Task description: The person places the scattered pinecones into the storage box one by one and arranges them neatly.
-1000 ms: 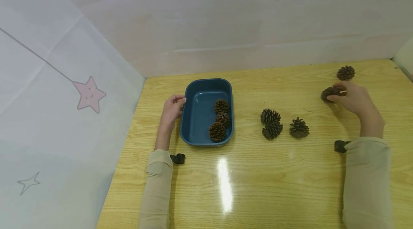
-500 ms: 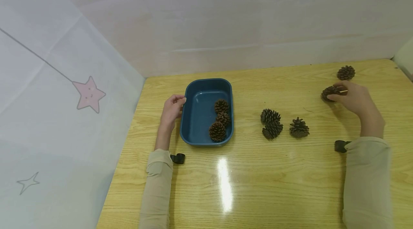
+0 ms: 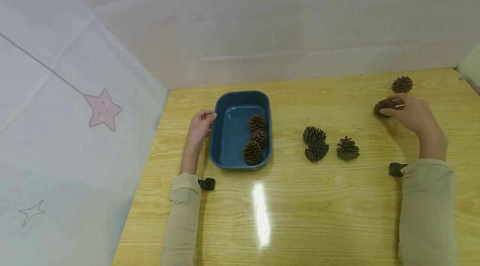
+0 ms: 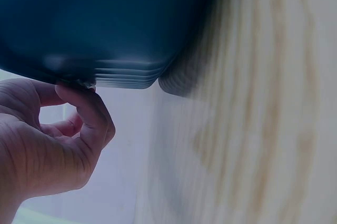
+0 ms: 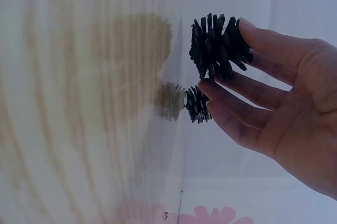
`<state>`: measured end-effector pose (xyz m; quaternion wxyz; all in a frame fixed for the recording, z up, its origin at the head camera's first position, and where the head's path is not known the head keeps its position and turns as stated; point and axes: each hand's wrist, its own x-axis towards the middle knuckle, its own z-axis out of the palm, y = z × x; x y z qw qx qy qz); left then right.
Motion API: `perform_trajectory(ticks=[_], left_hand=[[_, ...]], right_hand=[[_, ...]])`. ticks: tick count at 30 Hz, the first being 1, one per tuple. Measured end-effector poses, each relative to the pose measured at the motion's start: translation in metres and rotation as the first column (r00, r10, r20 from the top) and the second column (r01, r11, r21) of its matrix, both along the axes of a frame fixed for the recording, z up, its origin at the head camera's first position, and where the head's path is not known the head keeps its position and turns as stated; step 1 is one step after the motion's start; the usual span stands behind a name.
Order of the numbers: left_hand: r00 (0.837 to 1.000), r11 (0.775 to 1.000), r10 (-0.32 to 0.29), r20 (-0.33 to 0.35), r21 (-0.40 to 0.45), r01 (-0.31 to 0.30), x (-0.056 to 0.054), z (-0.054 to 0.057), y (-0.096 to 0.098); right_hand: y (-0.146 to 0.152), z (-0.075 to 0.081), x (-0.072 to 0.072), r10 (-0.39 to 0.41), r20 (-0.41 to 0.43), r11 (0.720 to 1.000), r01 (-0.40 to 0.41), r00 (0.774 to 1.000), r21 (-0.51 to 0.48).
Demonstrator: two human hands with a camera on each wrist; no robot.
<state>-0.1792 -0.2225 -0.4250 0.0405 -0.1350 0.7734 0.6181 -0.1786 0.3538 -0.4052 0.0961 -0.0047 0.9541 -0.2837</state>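
Note:
My left hand [image 3: 199, 129] pinches the left rim of a blue rectangular tub [image 3: 232, 132] standing on the table; the left wrist view has the thumb and curled fingers against the tub's edge [image 4: 105, 39]. Three brown pine cones [image 3: 253, 153] lie along the tub's right side. Over at the right, my right hand [image 3: 414, 116] holds a dark pine cone [image 3: 383, 108] between thumb and fingers. In the right wrist view that pine cone [image 5: 218, 47] is gripped at one side, and another pine cone [image 5: 197, 105] appears behind the fingertips.
Beyond the right hand a pine cone [image 3: 402, 84] lies near the table's back edge. Two touching pine cones [image 3: 316, 150] and a single upright pine cone [image 3: 347, 148] sit between tub and right hand. A pale wall covering [image 3: 262, 28] rises behind the wooden table [image 3: 322, 216].

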Motion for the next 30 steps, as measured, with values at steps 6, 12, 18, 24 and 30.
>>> perform_trajectory(ticks=[6, 12, 18, 24, 30], left_hand=[[1.000, 1.000, -0.005, -0.002, 0.001, 0.005, 0.0005, 0.0001, 0.0002], [1.000, 1.000, -0.005, 0.005, 0.003, 0.005, 0.0004, 0.0005, 0.0003], [1.000, 1.000, -0.006, 0.005, 0.008, 0.006, 0.0002, 0.0013, 0.0003], [1.000, 1.000, -0.007, 0.003, 0.007, 0.007, 0.0006, 0.0013, 0.0000], [1.000, 1.000, -0.006, -0.001, 0.014, 0.006, 0.0005, 0.0013, -0.0001]], right_hand=[[-0.0010, 0.0007, 0.0001, 0.006, 0.005, 1.000, -0.006, 1.000, -0.007], [-0.0019, 0.0024, -0.0001, 0.002, 0.010, 1.000, -0.002, 1.000, -0.002], [-0.0036, 0.0029, -0.0011, 0.011, 0.002, 1.000, -0.011, 1.000, 0.012], [-0.0054, 0.0040, -0.0019, 0.016, -0.004, 1.000, -0.016, 1.000, 0.013], [-0.0079, 0.0051, -0.0018, 0.021, -0.015, 1.000, -0.020, 1.000, 0.021]])
